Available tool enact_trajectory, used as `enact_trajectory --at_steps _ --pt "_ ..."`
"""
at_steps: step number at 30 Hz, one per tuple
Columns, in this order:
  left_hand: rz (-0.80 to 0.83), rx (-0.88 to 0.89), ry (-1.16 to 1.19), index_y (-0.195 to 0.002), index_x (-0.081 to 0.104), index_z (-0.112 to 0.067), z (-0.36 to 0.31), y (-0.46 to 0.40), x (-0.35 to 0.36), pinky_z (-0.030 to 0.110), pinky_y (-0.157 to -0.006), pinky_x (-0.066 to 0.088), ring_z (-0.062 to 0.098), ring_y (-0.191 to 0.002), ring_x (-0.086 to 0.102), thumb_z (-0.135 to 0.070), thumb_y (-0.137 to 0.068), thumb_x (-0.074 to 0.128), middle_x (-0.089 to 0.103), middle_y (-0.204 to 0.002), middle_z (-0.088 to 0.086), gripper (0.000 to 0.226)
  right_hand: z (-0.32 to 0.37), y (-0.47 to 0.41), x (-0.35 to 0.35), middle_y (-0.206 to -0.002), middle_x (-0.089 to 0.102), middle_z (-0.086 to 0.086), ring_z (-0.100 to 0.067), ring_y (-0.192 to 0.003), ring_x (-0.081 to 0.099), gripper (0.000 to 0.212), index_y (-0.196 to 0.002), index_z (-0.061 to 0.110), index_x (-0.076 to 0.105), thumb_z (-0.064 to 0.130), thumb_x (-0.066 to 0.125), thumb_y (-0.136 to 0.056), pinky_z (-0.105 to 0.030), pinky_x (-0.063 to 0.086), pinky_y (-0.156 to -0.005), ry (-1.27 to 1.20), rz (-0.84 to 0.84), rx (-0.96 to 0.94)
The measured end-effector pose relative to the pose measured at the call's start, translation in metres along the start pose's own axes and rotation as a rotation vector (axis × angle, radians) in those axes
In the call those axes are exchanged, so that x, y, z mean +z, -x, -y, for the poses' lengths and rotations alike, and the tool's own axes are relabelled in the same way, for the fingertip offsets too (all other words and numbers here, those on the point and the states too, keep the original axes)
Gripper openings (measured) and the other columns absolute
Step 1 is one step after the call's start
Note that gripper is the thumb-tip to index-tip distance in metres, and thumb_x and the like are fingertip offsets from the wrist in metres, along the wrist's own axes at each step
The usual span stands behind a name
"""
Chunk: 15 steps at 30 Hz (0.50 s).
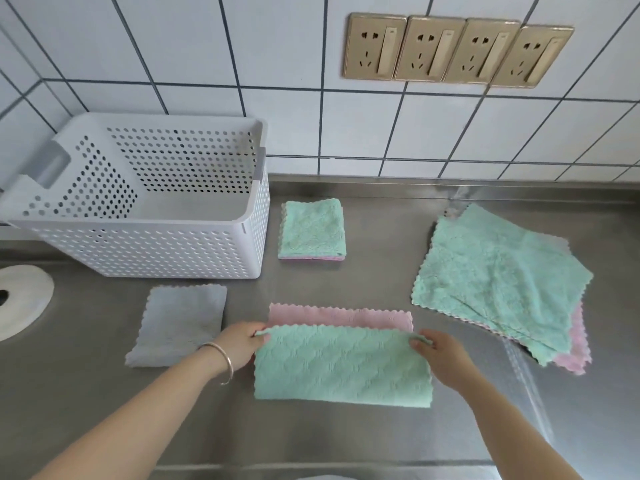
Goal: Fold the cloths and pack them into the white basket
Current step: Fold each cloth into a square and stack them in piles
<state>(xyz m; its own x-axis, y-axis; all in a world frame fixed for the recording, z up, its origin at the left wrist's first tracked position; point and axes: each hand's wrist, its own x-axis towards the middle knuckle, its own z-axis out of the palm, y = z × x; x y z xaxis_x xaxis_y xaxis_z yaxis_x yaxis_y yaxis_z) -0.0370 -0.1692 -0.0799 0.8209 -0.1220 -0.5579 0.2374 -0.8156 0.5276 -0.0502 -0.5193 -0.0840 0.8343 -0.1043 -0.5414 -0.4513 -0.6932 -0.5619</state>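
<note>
A green and pink cloth [343, 365] lies on the steel counter in front of me, its near half doubled over so a pink strip shows at the back. My left hand [239, 344] pinches the folded edge's left corner. My right hand [440, 355] pinches its right corner. The white perforated basket [145, 247] stands at the back left with nothing visible inside. A small folded green cloth [313, 230] rests just right of the basket. A folded grey cloth [180, 323] lies in front of the basket. A loose pile of unfolded green and pink cloths [502, 282] sits on the right.
The steel counter [346, 438] meets a white tiled wall [242, 64] with several gold sockets [457, 50]. A white round object [20, 299] sits at the left edge. The counter's front lip runs along the bottom of the view.
</note>
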Motion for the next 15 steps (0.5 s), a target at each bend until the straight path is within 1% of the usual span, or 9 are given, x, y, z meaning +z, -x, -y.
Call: enact_trajectory --at_steps 1,2,5,7,9,10,11,12,15 --pt "-0.037 -0.016 0.004 -0.088 0.061 -0.018 -0.004 -0.006 -0.001 0.023 -0.059 0.034 0.016 -0.075 0.053 -0.023 -0.095 0.046 0.059 -0.081 0.001 0.018 0.003 -0.005 -0.001 -0.063 0.055 0.002 -0.016 -0.06 0.05 0.03 -0.064 0.032 0.05 0.022 0.055 -0.092 -0.025 0.034 -0.052 0.007 -0.026 -0.002" --pt "-0.075 -0.032 -0.001 -0.092 0.062 -0.015 -0.009 -0.011 -0.001 0.026 -0.06 0.033 0.02 -0.08 0.055 -0.023 -0.095 0.046 0.061 -0.085 0.004 0.019 0.006 -0.01 -0.001 -0.063 0.056 0.0 -0.017 -0.059 0.051 0.028 -0.065 0.031 0.05 0.023 0.055 -0.092 -0.026 0.034 -0.051 0.019 -0.041 -0.005" --pt "-0.154 -0.097 -0.031 -0.109 0.063 -0.006 -0.016 -0.028 0.0 0.026 -0.07 0.036 0.029 -0.099 0.059 -0.022 -0.095 0.046 0.066 -0.107 0.013 0.027 0.011 -0.021 0.0 -0.063 0.056 -0.002 -0.017 -0.056 0.049 0.02 -0.073 0.023 0.054 0.025 0.053 -0.093 -0.027 0.033 -0.05 0.03 -0.061 0.015" --pt "-0.171 -0.127 -0.077 -0.115 0.061 -0.006 -0.017 -0.036 0.001 0.028 -0.079 0.041 0.03 -0.107 0.058 -0.022 -0.095 0.045 0.064 -0.118 0.015 0.03 0.013 -0.026 0.002 -0.063 0.055 0.002 -0.015 -0.057 0.051 0.015 -0.079 0.024 0.055 0.027 0.053 -0.093 -0.027 0.036 -0.051 0.032 -0.075 0.015" --pt "-0.165 -0.167 -0.123 -0.12 0.058 -0.006 -0.019 -0.042 0.002 0.028 -0.086 0.041 0.03 -0.114 0.055 -0.023 -0.095 0.044 0.06 -0.126 0.015 0.033 0.014 -0.033 0.003 -0.071 0.06 0.002 -0.019 -0.068 0.058 0.01 -0.087 0.026 0.057 0.031 0.052 -0.093 -0.031 0.047 -0.06 0.04 -0.084 0.025" --pt "-0.16 -0.185 -0.141 -0.122 0.057 -0.006 -0.019 -0.044 0.002 0.028 -0.089 0.041 0.03 -0.116 0.054 -0.023 -0.096 0.044 0.059 -0.128 0.014 0.034 0.015 -0.035 0.003 -0.076 0.063 -0.001 -0.021 -0.074 0.061 0.011 -0.088 0.025 0.058 0.033 0.052 -0.092 -0.034 0.05 -0.066 0.051 -0.086 0.029" --pt "-0.155 -0.204 -0.159 -0.122 0.057 -0.005 -0.02 -0.046 0.002 0.028 -0.09 0.041 0.03 -0.117 0.054 -0.023 -0.096 0.044 0.058 -0.129 0.015 0.034 0.015 -0.037 0.004 -0.08 0.064 -0.003 -0.023 -0.078 0.062 0.013 -0.089 0.024 0.06 0.035 0.052 -0.092 -0.035 0.051 -0.069 0.066 -0.087 0.039" --pt "-0.153 -0.217 -0.181 -0.118 0.058 -0.003 -0.021 -0.048 0.002 0.029 -0.089 0.041 0.031 -0.115 0.054 -0.023 -0.095 0.043 0.059 -0.127 0.017 0.034 0.015 -0.039 0.005 -0.081 0.065 -0.004 -0.024 -0.08 0.062 0.017 -0.087 0.022 0.06 0.036 0.052 -0.092 -0.034 0.05 -0.068 0.085 -0.09 0.043" --pt "-0.131 -0.24 -0.259 -0.104 0.061 0.0 -0.026 -0.051 0.001 0.031 -0.082 0.042 0.033 -0.108 0.056 -0.022 -0.095 0.041 0.062 -0.117 0.02 0.031 0.016 -0.043 0.005 -0.067 0.055 0.002 -0.022 -0.071 0.057 0.028 -0.07 0.022 0.048 0.04 0.051 -0.091 -0.029 0.04 -0.057 0.158 -0.089 0.055"
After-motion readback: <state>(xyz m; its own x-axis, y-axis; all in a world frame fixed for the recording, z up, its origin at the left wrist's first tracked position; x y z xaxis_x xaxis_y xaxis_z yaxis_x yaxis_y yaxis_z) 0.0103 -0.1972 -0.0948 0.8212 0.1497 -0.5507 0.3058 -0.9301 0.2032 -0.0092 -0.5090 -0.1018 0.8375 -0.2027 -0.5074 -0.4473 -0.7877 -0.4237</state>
